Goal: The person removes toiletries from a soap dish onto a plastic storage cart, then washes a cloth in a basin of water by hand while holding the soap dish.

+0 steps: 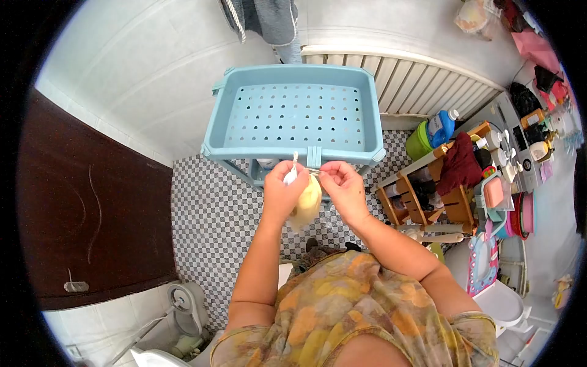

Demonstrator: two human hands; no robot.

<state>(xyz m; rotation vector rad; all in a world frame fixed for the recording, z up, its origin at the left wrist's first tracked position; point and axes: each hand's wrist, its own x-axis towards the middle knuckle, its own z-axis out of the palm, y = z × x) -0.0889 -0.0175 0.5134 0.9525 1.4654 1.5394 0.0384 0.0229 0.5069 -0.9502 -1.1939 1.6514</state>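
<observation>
Both hands are at the front rim of a light blue plastic basket shelf (293,151), whose perforated top tray holds nothing. My left hand (285,188) is closed on a white cord, and its end sticks up above the fingers. Close beside it on the right, my right hand (343,188) pinches at a thin whitish strand near the rim clip. Between and below the hands hangs a pale yellow pouch or cloth (307,200), partly hidden by my left hand. What exactly the strand joins is too small to tell.
A white radiator (416,79) runs behind the shelf. To the right stand a green bucket (419,142), a blue bottle (441,127) and a wooden rack (457,205) with a dark red cloth. A brown door (92,208) is at the left.
</observation>
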